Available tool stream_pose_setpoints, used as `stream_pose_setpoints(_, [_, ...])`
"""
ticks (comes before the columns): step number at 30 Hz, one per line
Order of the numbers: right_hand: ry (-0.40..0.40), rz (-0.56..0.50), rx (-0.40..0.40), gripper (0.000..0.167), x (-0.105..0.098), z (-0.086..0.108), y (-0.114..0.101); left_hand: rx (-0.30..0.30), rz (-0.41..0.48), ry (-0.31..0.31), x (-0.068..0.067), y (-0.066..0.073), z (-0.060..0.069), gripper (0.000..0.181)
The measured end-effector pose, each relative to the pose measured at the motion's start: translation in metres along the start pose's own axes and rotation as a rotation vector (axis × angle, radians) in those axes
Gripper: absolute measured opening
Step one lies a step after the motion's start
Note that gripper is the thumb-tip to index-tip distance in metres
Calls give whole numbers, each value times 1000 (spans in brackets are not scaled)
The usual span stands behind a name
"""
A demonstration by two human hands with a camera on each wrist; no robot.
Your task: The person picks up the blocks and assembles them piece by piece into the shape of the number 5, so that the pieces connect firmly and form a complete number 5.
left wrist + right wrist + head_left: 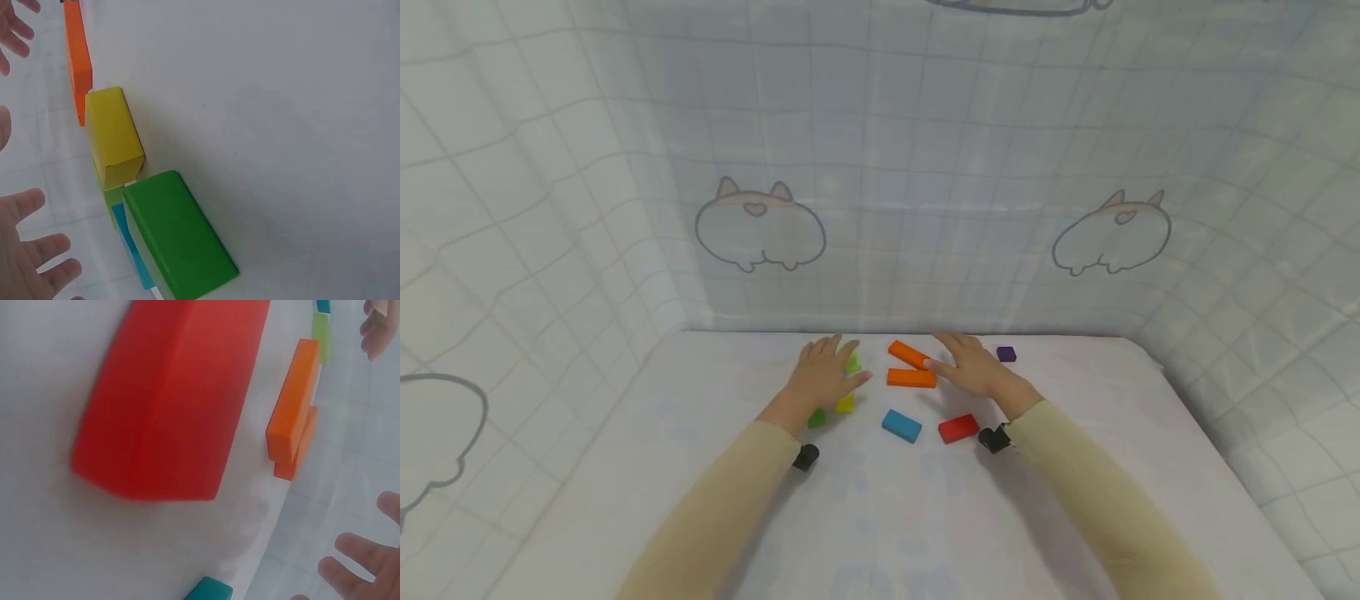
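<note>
My left hand (822,377) hovers over the left of the white table with its fingers spread, holding nothing. Around it lie a light green block (853,361), a yellow block (846,404) and a green block (817,418), partly covered by the hand and wrist. The right hand (976,369) also has spread fingers and grips nothing. Its thumb overlaps the end of the upper orange block (907,354) in the head view; contact cannot be told. A second orange block (912,378) lies just nearer. The red block (169,406) looms large in the right wrist view.
Between the forearms lies a blue block (902,426). A small dark purple block (1007,354) sits near the back edge, right of the right hand. Pale grid-patterned curtains (925,275) stand behind and at both sides. Black devices (995,438) are worn at the wrists.
</note>
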State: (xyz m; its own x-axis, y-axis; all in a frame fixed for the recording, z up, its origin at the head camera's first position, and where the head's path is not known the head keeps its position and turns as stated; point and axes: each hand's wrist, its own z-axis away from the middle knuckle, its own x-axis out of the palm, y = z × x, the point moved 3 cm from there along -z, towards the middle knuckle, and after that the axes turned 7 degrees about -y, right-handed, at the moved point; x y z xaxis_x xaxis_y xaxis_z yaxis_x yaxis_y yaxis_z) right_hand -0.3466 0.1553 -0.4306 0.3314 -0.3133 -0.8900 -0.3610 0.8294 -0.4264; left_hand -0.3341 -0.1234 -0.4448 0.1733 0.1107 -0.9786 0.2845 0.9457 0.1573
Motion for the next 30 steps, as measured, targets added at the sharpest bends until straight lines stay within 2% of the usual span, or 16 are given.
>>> stream_pose_setpoints(6, [11, -65, 5, 76, 2, -11, -2, 9, 8, 26, 0, -2, -8, 77])
stream_pose_setpoints(12, [37, -58, 23, 72, 5, -21, 0, -10, 47, 56, 3, -7, -15, 76])
stream_pose_setpoints(24, [89, -238, 104, 58, 8, -39, 1, -114, 214, 14, -5, -10, -21, 77])
stream_pose_setpoints(30, [67, -287, 127, 47, 12, -45, -2, -171, 253, -5, 0, -16, -30, 76])
